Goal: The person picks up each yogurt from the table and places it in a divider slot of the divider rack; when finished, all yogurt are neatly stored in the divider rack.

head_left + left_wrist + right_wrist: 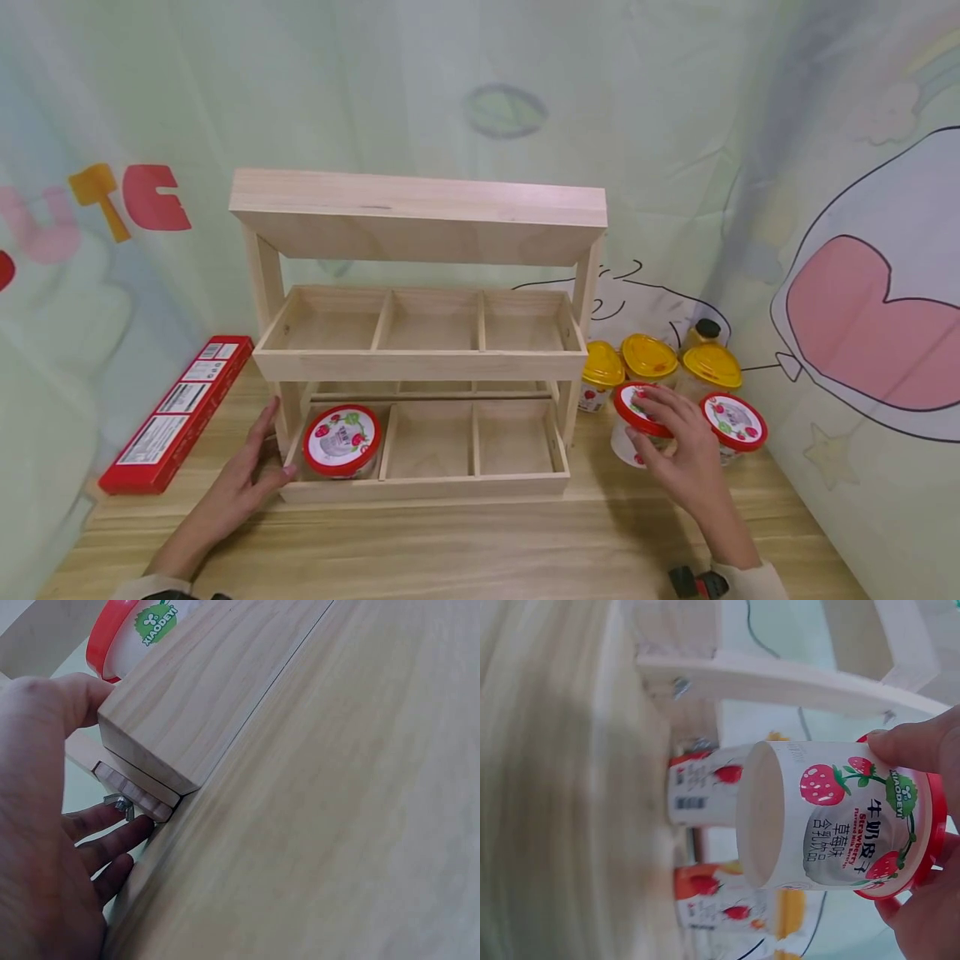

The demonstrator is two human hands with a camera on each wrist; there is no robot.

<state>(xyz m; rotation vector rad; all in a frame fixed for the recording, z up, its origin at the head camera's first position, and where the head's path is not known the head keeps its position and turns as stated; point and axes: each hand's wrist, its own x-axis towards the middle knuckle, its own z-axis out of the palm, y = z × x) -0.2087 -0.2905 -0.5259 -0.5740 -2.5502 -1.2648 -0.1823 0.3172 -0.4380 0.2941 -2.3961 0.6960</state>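
A wooden two-tier shelf [420,365] stands on the table, each tier split into three compartments. My left hand [242,483] grips the lower tier's front left corner, thumb over its edge and fingers along the outer side near a wing nut [122,802]. One red-lidded tub [342,442] sits in the lower left compartment. To the right of the shelf, my right hand [684,442] holds a strawberry-printed tub [847,817] by its red lid, thumb on one side and fingers on the other. This tub is raised off the table, its base showing in the right wrist view.
Another red-lidded tub [733,423] stands just right of my right hand. Behind are several yellow-lidded tubs [649,357] and a black-capped bottle [703,332]. A long red box [176,417] lies left of the shelf. Printed curtains [420,92] hang around the table.
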